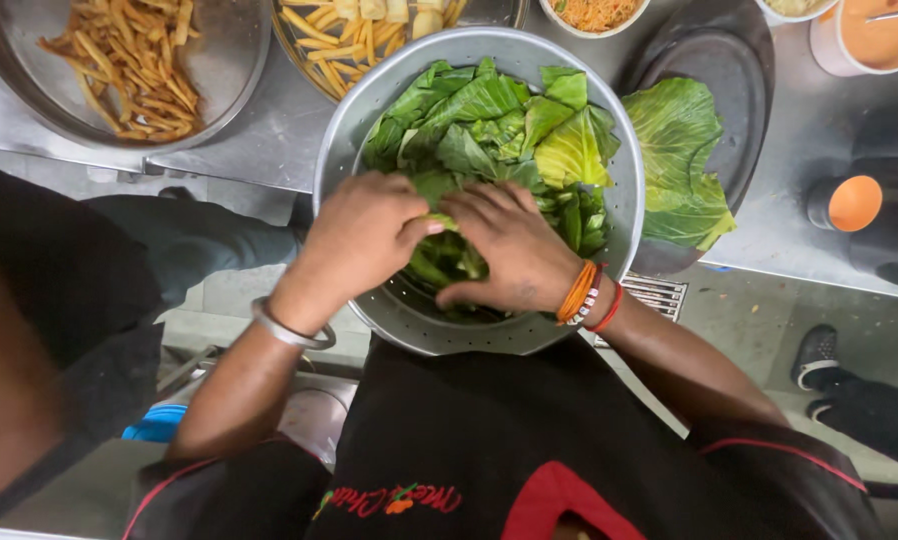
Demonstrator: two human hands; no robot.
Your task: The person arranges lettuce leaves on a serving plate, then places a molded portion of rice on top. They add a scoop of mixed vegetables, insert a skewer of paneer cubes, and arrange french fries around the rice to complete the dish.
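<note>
Both hands in colander (624, 215): left hand (361, 238) and right hand (509, 245) pinching leaves (489, 130), likely tearing; next needs firm opposite pull.

Left hand: the left hand (361, 240), a plain metal bangle at its wrist, is closed on a bunch of dark green leaves (447, 258) low in the bowl
Right hand: the right hand (509, 248), orange and red thread bands at its wrist, lies over the same bunch, fingers touching the left hand
Bowl: round perforated steel colander bowl (631, 160), piled with green leaves
Beside it: large loose green cabbage leaf (681, 160) lies on a dark round tray (731, 60), just right of the bowl
Behind: two steel pans of fried potato strips (134, 60)
Far right: shoe on the floor (815, 356)
</note>
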